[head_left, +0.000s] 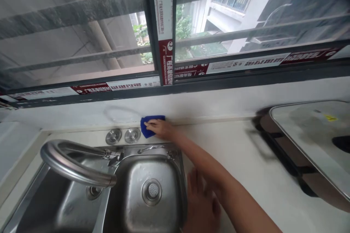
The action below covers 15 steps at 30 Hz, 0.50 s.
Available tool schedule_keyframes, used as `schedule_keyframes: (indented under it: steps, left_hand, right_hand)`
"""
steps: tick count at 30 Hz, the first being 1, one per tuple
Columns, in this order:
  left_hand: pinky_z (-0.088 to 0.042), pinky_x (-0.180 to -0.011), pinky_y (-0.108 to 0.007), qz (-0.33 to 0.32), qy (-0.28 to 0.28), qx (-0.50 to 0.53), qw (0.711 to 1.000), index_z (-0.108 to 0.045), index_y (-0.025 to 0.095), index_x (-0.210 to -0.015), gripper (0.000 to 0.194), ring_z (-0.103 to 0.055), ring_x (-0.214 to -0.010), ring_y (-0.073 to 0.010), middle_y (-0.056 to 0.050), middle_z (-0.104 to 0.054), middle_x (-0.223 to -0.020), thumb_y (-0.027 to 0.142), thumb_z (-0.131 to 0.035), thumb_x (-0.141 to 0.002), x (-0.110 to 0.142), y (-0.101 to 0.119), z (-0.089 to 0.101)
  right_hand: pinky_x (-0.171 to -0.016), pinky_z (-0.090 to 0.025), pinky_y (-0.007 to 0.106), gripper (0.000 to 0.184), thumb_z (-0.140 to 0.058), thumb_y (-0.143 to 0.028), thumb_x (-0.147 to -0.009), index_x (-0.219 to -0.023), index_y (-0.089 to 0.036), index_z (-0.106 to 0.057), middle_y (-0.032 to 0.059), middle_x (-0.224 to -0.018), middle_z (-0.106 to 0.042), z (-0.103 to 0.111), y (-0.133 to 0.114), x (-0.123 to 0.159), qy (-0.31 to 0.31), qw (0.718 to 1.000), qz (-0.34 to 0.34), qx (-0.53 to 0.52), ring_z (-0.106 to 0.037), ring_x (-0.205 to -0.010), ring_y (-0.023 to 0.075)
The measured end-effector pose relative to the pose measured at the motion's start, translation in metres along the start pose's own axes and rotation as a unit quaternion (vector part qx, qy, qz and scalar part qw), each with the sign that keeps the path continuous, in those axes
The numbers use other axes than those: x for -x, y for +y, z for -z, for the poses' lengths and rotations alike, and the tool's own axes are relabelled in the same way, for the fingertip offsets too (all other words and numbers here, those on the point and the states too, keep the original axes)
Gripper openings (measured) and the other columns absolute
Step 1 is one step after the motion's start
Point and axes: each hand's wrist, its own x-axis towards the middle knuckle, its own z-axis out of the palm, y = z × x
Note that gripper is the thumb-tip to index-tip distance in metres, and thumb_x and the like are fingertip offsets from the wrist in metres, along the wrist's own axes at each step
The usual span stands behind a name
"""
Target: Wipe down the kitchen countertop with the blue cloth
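Note:
A blue cloth (pixel 150 131) lies at the back edge of the counter, by the foot of the wall under the window. My right hand (pixel 160 128) presses on it with bunched fingers, the forearm reaching in from the lower right. Close to the cloth, on its left, are two round metal sink strainers (pixel 132 135). My left hand (pixel 201 200) is at the right rim of the sink, partly behind the right forearm. Its fingers look stretched out, though blurred, and nothing shows in them.
A double steel sink (pixel 153 162) fills the lower left, with a curved faucet (pixel 79 171) over it. On the right of the white counter (pixel 226 145) stands a large electric pan (pixel 295 153) with a glass lid. The window frame (pixel 164 89) runs above.

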Motion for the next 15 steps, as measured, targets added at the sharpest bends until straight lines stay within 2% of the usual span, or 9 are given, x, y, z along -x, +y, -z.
schedule_keyframes:
  steps: [3, 7, 11, 15]
  left_hand:
    - [-0.028, -0.123, -0.064, -0.004, 0.015, -0.03, 0.999, -0.025, 0.025, -0.161, 0.078, -0.015, -0.155, -0.0375, -0.007, -0.014, -0.169, 0.033, -0.058, -0.091, -0.001, -0.002, -0.006]
    - [-0.033, -0.121, -0.062, -0.013, 0.025, -0.036, 0.999, -0.026, 0.027, -0.161, 0.073, -0.018, -0.155, -0.0361, -0.004, -0.014, -0.169, 0.037, -0.056, -0.094, -0.005, 0.0, 0.006]
    - [-0.034, -0.12, -0.061, -0.015, 0.046, -0.031, 0.998, -0.031, 0.026, -0.159, 0.069, -0.018, -0.155, -0.0347, -0.008, -0.012, -0.17, 0.041, -0.055, -0.096, -0.006, 0.004, 0.019]
    - [-0.035, -0.119, -0.061, -0.016, 0.071, -0.033, 0.997, -0.034, 0.029, -0.157, 0.067, -0.018, -0.155, -0.0355, -0.012, -0.009, -0.17, 0.039, -0.058, -0.096, -0.006, 0.006, 0.022]
  right_hand:
    - [-0.11, -0.046, 0.038, 0.048, -0.065, -0.007, -0.084, -0.13, -0.019, -0.059, 0.0087, -0.148, -0.054, 0.004, 0.0, -0.005, -0.017, 0.999, 0.025, 0.011, -0.048, -0.137, 0.0206]
    - [-0.112, -0.045, 0.036, 0.037, -0.052, -0.006, -0.093, -0.127, -0.017, -0.061, 0.0064, -0.148, -0.055, 0.006, 0.005, 0.012, 0.014, 0.999, 0.024, 0.024, -0.048, -0.138, 0.0175]
    - [-0.109, -0.048, 0.036, 0.036, -0.049, -0.006, -0.095, -0.124, -0.021, -0.063, 0.0054, -0.143, -0.06, 0.016, 0.014, 0.057, 0.067, 0.997, -0.038, 0.029, -0.051, -0.135, 0.0144]
    - [-0.107, -0.05, 0.039, 0.034, -0.049, -0.005, -0.093, -0.119, -0.021, -0.065, 0.0072, -0.139, -0.063, 0.043, 0.032, 0.122, 0.102, 0.986, -0.118, 0.052, -0.054, -0.132, 0.0159]
